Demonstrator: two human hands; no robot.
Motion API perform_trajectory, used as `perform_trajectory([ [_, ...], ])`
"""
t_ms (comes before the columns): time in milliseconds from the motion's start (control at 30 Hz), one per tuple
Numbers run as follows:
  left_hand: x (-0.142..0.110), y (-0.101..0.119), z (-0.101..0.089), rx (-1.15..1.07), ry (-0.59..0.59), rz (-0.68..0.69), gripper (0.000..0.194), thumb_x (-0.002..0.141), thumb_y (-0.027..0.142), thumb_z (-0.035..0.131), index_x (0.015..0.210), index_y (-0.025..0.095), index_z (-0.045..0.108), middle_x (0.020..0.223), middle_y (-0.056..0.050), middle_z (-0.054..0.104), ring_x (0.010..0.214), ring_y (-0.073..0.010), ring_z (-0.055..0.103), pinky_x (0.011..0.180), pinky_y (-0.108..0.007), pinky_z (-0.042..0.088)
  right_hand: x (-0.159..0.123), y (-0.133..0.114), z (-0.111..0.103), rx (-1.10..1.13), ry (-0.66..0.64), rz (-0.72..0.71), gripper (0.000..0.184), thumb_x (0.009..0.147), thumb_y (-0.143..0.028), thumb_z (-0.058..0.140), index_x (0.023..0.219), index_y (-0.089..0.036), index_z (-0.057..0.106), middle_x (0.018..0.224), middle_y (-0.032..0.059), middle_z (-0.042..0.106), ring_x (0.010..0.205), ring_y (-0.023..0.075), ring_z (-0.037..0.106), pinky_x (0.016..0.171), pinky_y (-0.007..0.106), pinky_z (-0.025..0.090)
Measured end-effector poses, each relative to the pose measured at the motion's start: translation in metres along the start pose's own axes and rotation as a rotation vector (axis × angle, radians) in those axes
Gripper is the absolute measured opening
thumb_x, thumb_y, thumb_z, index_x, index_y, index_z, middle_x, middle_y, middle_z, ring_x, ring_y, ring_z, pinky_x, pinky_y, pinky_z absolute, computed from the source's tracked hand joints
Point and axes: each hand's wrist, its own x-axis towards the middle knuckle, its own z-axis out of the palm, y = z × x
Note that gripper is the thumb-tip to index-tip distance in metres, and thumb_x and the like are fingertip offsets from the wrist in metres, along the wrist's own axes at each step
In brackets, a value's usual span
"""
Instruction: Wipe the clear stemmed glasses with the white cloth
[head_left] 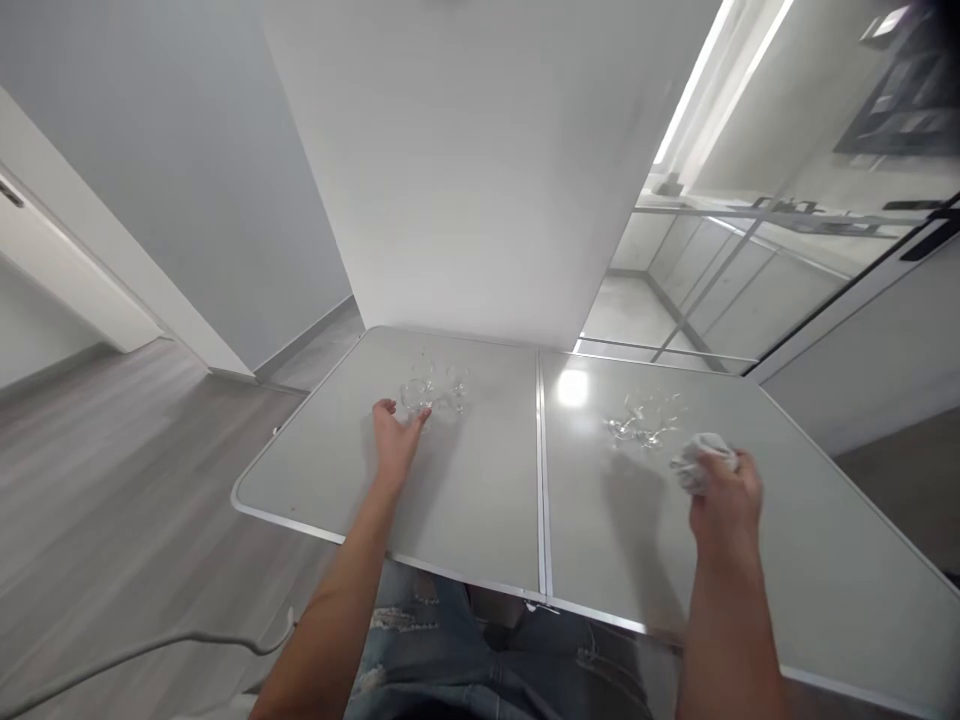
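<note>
My left hand (397, 440) is over the left half of the table, its thumb and fingers spread at the near side of a clear drinking glass (414, 394). The thumb overlaps the glass's edge, and a small gap shows by the fingers. More clear glasses (457, 385) stand close behind and to the right, their outlines faint. Over the right half, my right hand (729, 500) grips a crumpled white cloth (699, 462), slightly blurred. Left of the cloth is a second cluster of clear glassware (641, 420), whose exact shapes I cannot make out.
The pale folding table (487, 490) has a metal rim and a centre seam (541, 470). A white wall panel (465, 200) rises behind it. To the right is a glass-paned door (697, 270). A grey cable (187, 637) crosses the lower left.
</note>
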Motion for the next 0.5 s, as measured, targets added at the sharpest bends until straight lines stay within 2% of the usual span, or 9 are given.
perform_trajectory([
  [33, 0.005, 0.003, 0.004, -0.026, -0.013, -0.005, 0.07, 0.072, 0.052, 0.079, 0.122, 0.02, 0.042, 0.122, -0.013, 0.056, 0.116, -0.0275, 0.056, 0.097, -0.044, 0.046, -0.015, 0.002, 0.004, 0.104, -0.075, 0.06, 0.024, 0.068, -0.028, 0.072, 0.091, -0.024, 0.063, 0.085, 0.0019, 0.06, 0.068, 0.0157, 0.057, 0.053, 0.027, 0.045],
  [100, 0.01, 0.007, 0.01, -0.057, -0.042, 0.019, 0.065, 0.072, 0.049, 0.08, 0.12, 0.022, 0.044, 0.119, -0.011, 0.06, 0.116, -0.0271, 0.059, 0.096, -0.043, 0.047, -0.045, 0.008, 0.011, 0.214, -0.263, 0.188, 0.032, 0.065, -0.031, 0.079, 0.093, -0.022, 0.065, 0.086, 0.0008, 0.062, 0.068, 0.0139, 0.059, 0.052, 0.023, 0.046],
  [233, 0.01, 0.006, 0.013, -0.133, -0.086, 0.085, 0.047, 0.082, 0.044, 0.072, 0.117, 0.023, 0.048, 0.108, -0.008, 0.068, 0.107, -0.0254, 0.065, 0.091, -0.04, 0.05, -0.09, 0.022, 0.021, 0.168, -0.446, 0.214, 0.036, 0.071, -0.041, 0.082, 0.098, -0.021, 0.069, 0.09, 0.0024, 0.066, 0.069, 0.0136, 0.059, 0.053, 0.022, 0.045],
  [367, -0.004, 0.013, 0.011, -0.159, -0.003, 0.223, 0.051, 0.086, 0.043, 0.068, 0.128, 0.022, 0.046, 0.111, -0.009, 0.067, 0.103, -0.0233, 0.066, 0.09, -0.038, 0.05, -0.103, 0.019, 0.039, 0.119, -0.533, 0.057, 0.031, 0.071, -0.045, 0.082, 0.084, -0.018, 0.072, 0.088, 0.0027, 0.065, 0.078, 0.016, 0.058, 0.062, 0.024, 0.045],
  [433, -0.017, 0.022, 0.015, -0.125, 0.007, 0.324, 0.056, 0.085, 0.044, 0.07, 0.131, 0.021, 0.046, 0.111, -0.009, 0.067, 0.1, -0.0226, 0.066, 0.09, -0.038, 0.05, -0.102, 0.012, 0.054, 0.118, -0.645, 0.099, 0.03, 0.077, -0.048, 0.077, 0.079, -0.018, 0.071, 0.077, 0.0004, 0.062, 0.07, 0.0138, 0.053, 0.059, 0.024, 0.04],
  [500, -0.035, 0.034, 0.026, -0.085, -0.084, 0.452, 0.055, 0.084, 0.044, 0.071, 0.129, 0.02, 0.049, 0.106, -0.008, 0.066, 0.092, -0.0214, 0.065, 0.09, -0.038, 0.05, -0.097, 0.008, 0.072, 0.148, -0.686, 0.16, 0.033, 0.078, -0.051, 0.075, 0.083, -0.018, 0.072, 0.074, 0.0, 0.063, 0.066, 0.0137, 0.052, 0.058, 0.024, 0.039],
])
